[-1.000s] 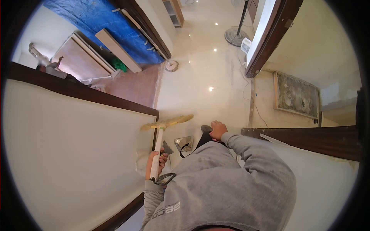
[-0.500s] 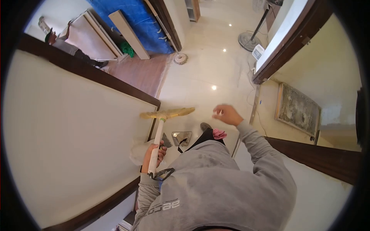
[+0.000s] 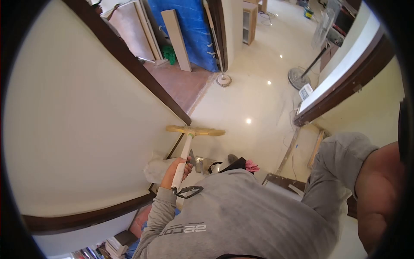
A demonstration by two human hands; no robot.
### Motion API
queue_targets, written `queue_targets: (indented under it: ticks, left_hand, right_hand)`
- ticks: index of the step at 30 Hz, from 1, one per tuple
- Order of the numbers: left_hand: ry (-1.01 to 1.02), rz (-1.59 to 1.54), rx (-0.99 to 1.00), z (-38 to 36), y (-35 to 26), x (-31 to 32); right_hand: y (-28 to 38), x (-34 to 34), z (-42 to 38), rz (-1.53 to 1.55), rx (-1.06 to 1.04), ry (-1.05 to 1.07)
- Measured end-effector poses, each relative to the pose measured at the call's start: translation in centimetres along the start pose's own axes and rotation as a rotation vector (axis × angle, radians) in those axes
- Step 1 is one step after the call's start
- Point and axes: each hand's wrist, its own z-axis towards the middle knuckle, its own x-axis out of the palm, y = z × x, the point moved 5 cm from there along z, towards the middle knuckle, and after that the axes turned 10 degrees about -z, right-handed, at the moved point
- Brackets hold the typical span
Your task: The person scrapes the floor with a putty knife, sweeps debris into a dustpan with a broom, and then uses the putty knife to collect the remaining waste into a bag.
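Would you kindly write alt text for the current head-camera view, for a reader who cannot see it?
Seen from above, the left hand grips a white-handled tool with a long yellowish head, in front of a grey sweatshirt; the right hand is close to the camera at the right edge. Beyond are a glossy pale floor and a blue sheet.

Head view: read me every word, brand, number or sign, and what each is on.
Nothing reads for certain.
Grey sweatshirt: pale chest lettering, too distorted to spell; faint line beside it, too small.
White-handled tool in the left hand: no lettering visible.
Blue bucket: any label too small.
White device by the doorframe: any marking too small.
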Motion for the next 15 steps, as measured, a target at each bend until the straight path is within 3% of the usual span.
queue_targets:
  ticks: [5, 9, 11, 15]
  left_hand:
    - [0.007, 0.049, 0.063, -0.6, -0.2, -0.6]
    - [0.187, 0.231, 0.211, -0.7, -0.1, -2.1]
    - [0.114, 0.203, 0.261, -1.2, -0.2, -1.3]
    - [0.154, 0.026, 0.061, -1.4, 0.4, -0.8]
  right_hand:
    - [-0.9, 0.5, 1.6, -0.025, -0.061, 0.011]
    - [-1.9, 0.2, 2.2, -0.058, -0.086, 0.005]
    - [-2.6, -0.3, 2.4, -0.061, -0.090, -0.039]
    - [-3.7, -0.5, 5.0, -0.015, -0.089, -0.089]
